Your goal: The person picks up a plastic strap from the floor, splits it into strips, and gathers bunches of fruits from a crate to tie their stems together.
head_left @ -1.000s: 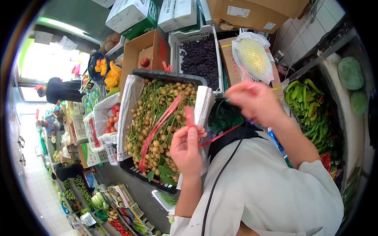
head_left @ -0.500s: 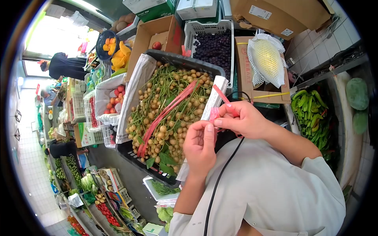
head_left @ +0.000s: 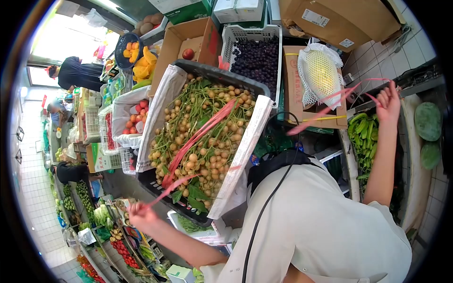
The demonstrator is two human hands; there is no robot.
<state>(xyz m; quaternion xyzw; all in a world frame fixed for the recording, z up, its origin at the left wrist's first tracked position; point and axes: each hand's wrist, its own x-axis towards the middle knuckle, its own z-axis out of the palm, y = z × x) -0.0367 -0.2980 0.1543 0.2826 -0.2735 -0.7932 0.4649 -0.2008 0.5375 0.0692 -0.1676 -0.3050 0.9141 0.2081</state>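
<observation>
A black crate (head_left: 174, 203) lined with white sheets holds a heap of small round tan fruit on green stems (head_left: 207, 146), with a pink-red band across it. My left hand (head_left: 143, 214), blurred, is closed on a pink strip (head_left: 170, 189) beyond the crate's lower left corner. On the right, my right hand (head_left: 388, 101) is raised and closed on a pink strip (head_left: 325, 112), which trails leftward past the netted yellow fruit (head_left: 321, 73). Between the hands, whether the two strips join cannot be seen.
A grey crate of dark grapes (head_left: 255, 54) and a cardboard box (head_left: 177, 40) stand behind. Green peppers (head_left: 365, 141) lie right. A dark cable (head_left: 264, 207) runs down my front. One person (head_left: 80, 74) stands at far left; another bends over below.
My hands, together half a second ago, have swung wide apart, left hand to the lower left and right hand up and right, stretching pink strips out from each.
</observation>
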